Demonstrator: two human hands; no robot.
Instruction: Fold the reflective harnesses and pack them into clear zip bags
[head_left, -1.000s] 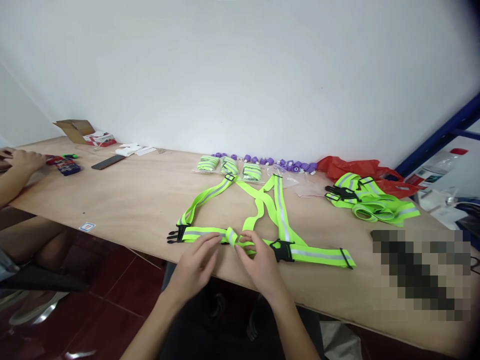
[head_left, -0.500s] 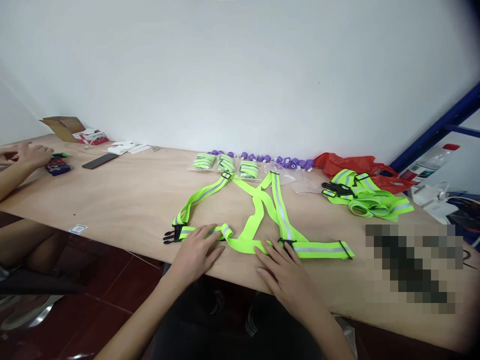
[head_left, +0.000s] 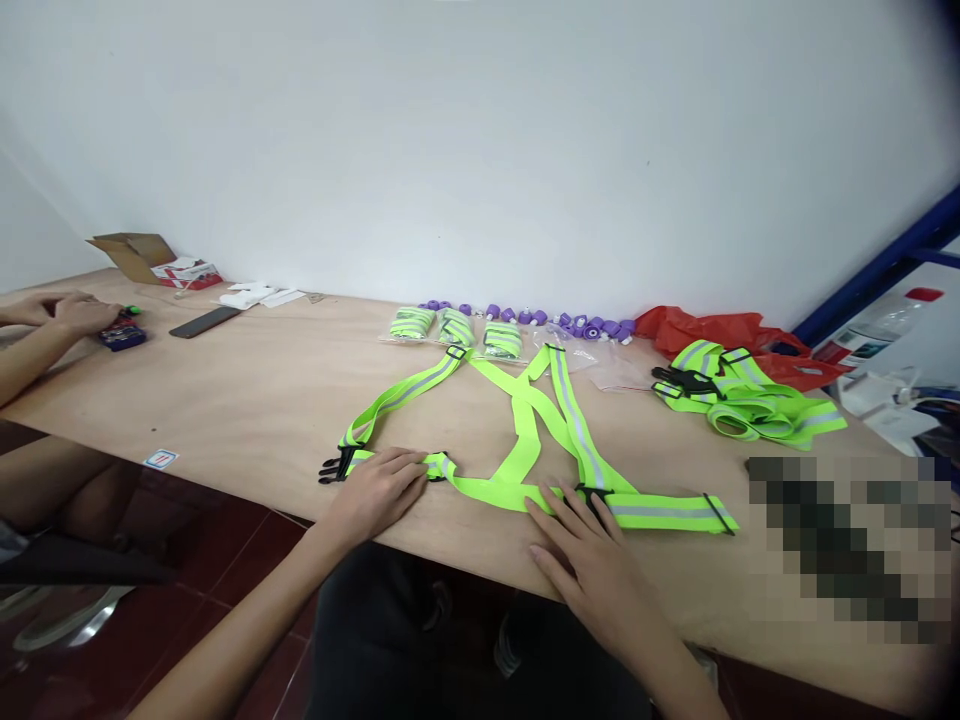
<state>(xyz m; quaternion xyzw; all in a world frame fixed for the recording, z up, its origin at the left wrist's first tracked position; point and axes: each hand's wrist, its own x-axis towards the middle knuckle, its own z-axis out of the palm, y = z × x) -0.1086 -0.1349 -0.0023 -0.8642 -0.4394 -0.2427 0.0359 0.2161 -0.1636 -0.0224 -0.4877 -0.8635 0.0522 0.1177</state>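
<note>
A neon-yellow reflective harness vest (head_left: 517, 490) with grey stripes lies spread on the wooden table in front of me. My left hand (head_left: 381, 490) rests with extended fingers over the left part of its waist strap, covering some of it. Just past that hand, a black buckle (head_left: 337, 464) pokes out at the strap's left end. My right hand (head_left: 589, 550) lies flat, fingers apart, on the strap's right part beside a black slider (head_left: 594, 493). Another slider (head_left: 718, 513) sits near the right end.
Bagged folded straps (head_left: 501, 340) and purple rolls (head_left: 581, 325) line the wall. To the right are a second reflective vest (head_left: 757, 405), a red plastic bag (head_left: 712, 328) and a bottle (head_left: 874, 330). A co-worker's hands (head_left: 75, 312) are at far left, near a cardboard box (head_left: 135, 257).
My left hand has slid left and my right hand slightly right, both along the waist strap. The strap now lies straighter, its small fold on the left flattened.
</note>
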